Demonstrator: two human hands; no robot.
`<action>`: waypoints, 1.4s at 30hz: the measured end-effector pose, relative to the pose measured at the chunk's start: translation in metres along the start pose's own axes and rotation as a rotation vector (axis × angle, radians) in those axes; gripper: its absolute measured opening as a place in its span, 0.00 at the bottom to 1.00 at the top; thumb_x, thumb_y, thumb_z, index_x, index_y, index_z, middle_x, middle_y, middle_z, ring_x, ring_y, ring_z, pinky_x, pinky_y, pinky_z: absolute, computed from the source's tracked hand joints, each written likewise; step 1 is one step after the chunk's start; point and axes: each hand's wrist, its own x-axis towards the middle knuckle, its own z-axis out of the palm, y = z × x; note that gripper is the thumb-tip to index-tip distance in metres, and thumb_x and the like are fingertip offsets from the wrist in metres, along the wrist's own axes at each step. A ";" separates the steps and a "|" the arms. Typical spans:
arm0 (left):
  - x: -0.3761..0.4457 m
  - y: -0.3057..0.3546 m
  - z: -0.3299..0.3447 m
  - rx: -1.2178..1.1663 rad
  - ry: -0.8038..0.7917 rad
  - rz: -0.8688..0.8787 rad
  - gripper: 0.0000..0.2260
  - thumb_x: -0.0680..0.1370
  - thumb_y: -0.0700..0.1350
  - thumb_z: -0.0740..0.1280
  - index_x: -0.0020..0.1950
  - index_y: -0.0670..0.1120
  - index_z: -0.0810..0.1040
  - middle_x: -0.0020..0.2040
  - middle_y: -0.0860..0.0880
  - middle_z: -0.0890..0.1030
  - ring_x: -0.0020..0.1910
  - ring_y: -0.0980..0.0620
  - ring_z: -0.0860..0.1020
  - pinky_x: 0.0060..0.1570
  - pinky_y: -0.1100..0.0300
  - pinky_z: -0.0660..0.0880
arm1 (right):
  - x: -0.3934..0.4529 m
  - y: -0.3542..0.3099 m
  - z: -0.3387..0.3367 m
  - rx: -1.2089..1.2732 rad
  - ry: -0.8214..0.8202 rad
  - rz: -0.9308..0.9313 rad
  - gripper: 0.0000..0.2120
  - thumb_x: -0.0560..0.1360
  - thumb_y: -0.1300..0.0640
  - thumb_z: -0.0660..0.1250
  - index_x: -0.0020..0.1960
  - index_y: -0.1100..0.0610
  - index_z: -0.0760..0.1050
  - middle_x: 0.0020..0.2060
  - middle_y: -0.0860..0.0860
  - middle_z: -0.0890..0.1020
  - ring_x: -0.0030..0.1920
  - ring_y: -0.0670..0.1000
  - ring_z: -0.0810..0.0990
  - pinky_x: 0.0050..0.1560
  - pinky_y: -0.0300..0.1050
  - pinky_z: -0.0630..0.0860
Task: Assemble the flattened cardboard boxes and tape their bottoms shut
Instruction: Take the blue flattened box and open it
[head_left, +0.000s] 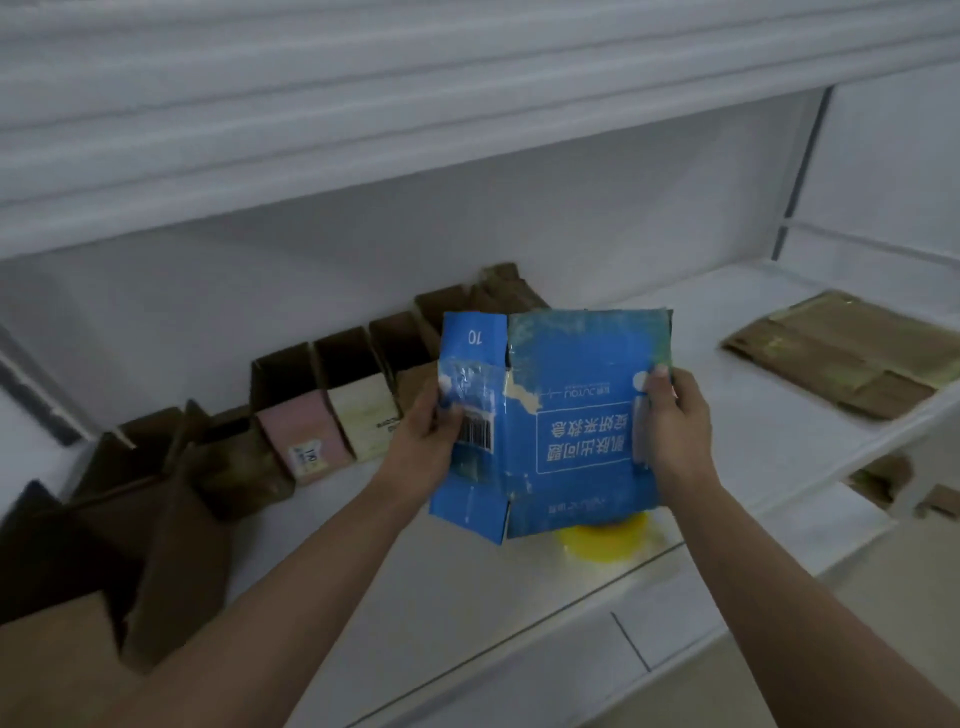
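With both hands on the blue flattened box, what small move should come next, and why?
Probably push the two side edges toward each other so the blue box opens into a tube. It still looks flat, held upright over the shelf, with the left hand gripping its left panel and the right hand its right edge. The yellow tape roll lies just below, untouched.

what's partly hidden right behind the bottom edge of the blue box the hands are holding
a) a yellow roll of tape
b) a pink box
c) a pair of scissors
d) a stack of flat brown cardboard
a: a yellow roll of tape lies on the white shelf, showing just under the lower edge of the blue box that the left hand and right hand grip by its sides.
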 end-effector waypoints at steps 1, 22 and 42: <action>-0.003 -0.004 -0.017 0.003 0.012 -0.011 0.14 0.83 0.43 0.58 0.65 0.58 0.69 0.47 0.60 0.78 0.44 0.61 0.77 0.35 0.76 0.72 | -0.010 -0.002 0.012 0.045 -0.007 0.020 0.14 0.82 0.46 0.57 0.48 0.54 0.75 0.43 0.50 0.81 0.48 0.55 0.80 0.48 0.50 0.77; -0.058 -0.068 -0.128 -0.799 0.060 -0.507 0.30 0.71 0.64 0.63 0.66 0.47 0.77 0.60 0.42 0.81 0.60 0.42 0.79 0.67 0.44 0.69 | -0.100 -0.026 0.123 0.336 -0.528 0.566 0.24 0.80 0.39 0.55 0.44 0.56 0.79 0.31 0.53 0.85 0.29 0.51 0.84 0.34 0.46 0.78; -0.067 -0.081 -0.123 -0.570 -0.043 -0.417 0.13 0.80 0.37 0.61 0.63 0.49 0.74 0.48 0.43 0.81 0.43 0.47 0.80 0.46 0.53 0.77 | -0.128 -0.005 0.096 0.318 -0.605 0.388 0.15 0.74 0.56 0.69 0.60 0.58 0.75 0.48 0.61 0.84 0.40 0.55 0.85 0.37 0.48 0.82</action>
